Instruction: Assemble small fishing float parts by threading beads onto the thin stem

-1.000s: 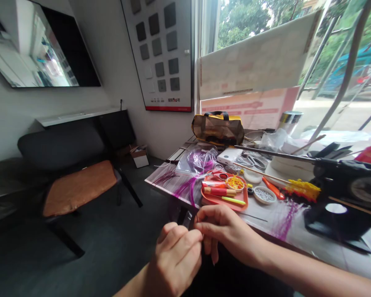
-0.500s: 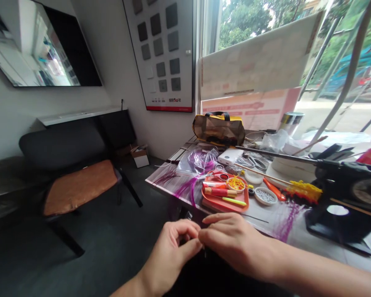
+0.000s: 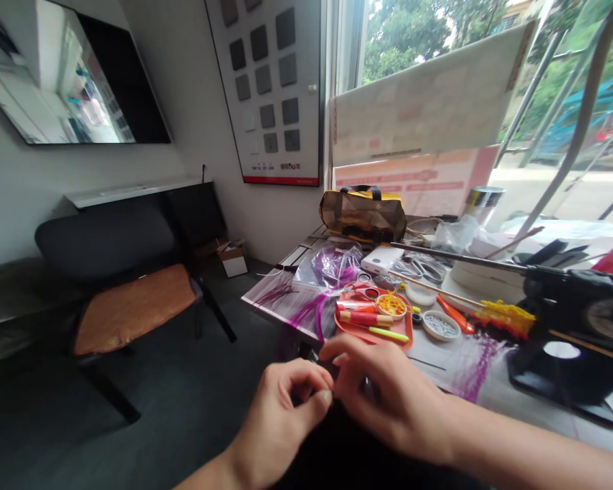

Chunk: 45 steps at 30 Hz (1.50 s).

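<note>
While the left hand [image 3: 286, 418] curls with thumb and forefinger pinched together, the right hand [image 3: 388, 401] meets it fingertip to fingertip, fingers bent; whatever they grip there is too small to make out. Both hover at the near edge of the table [image 3: 439, 364]. Just beyond the right hand lies an orange tray [image 3: 355, 331] holding a red thread spool [image 3: 360, 317] and a small bowl of yellow bands [image 3: 391, 305]. Left of the tray, purple fibre strands [image 3: 309, 312] spread across the tabletop.
</note>
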Each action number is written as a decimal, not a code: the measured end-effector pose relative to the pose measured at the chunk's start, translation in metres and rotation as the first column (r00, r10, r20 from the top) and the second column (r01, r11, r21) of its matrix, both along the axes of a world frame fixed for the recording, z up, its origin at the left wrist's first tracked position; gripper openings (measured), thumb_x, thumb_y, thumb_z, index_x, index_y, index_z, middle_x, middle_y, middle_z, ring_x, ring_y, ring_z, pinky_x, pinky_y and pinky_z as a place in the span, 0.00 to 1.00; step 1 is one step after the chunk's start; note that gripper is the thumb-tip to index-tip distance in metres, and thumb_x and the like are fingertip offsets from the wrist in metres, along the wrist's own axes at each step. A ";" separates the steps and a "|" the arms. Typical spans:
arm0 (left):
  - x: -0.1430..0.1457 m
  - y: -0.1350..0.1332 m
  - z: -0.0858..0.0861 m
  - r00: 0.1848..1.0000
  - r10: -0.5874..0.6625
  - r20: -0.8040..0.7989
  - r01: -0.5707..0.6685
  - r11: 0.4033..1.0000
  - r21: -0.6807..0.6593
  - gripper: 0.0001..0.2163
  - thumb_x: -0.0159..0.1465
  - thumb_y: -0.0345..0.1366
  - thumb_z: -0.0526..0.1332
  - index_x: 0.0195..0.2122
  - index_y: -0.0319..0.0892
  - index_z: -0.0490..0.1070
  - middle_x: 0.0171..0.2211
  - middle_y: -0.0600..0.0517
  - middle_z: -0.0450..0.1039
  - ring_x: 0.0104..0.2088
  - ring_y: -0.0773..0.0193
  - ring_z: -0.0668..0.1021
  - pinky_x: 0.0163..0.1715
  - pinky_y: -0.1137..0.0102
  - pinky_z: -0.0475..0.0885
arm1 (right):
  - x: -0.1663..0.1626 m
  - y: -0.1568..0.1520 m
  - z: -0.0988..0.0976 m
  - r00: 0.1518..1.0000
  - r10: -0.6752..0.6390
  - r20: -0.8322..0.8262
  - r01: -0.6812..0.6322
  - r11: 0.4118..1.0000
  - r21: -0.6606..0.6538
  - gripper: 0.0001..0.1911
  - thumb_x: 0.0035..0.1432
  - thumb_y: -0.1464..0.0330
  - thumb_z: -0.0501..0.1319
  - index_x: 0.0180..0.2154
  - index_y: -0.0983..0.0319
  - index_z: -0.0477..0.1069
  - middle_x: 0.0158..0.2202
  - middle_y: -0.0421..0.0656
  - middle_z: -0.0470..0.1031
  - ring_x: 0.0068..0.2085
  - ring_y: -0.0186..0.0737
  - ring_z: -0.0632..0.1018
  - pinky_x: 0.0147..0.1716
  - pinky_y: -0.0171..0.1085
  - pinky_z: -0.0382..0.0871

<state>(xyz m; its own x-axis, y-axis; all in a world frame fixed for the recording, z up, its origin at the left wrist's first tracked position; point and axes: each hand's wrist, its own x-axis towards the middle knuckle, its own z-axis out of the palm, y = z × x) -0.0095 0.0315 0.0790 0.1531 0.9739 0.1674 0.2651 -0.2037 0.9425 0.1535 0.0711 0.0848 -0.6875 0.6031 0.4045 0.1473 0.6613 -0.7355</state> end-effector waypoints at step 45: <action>-0.002 -0.021 -0.019 0.820 0.326 -0.471 0.233 0.560 0.795 0.10 0.57 0.20 0.56 0.35 0.39 0.71 0.32 0.47 0.77 0.34 0.61 0.73 0.39 0.64 0.64 | -0.013 0.000 -0.006 0.996 0.019 -0.092 -0.086 0.591 -0.802 0.22 0.48 0.49 0.58 0.26 0.62 0.60 0.13 0.34 0.64 0.13 0.29 0.65 0.12 0.29 0.62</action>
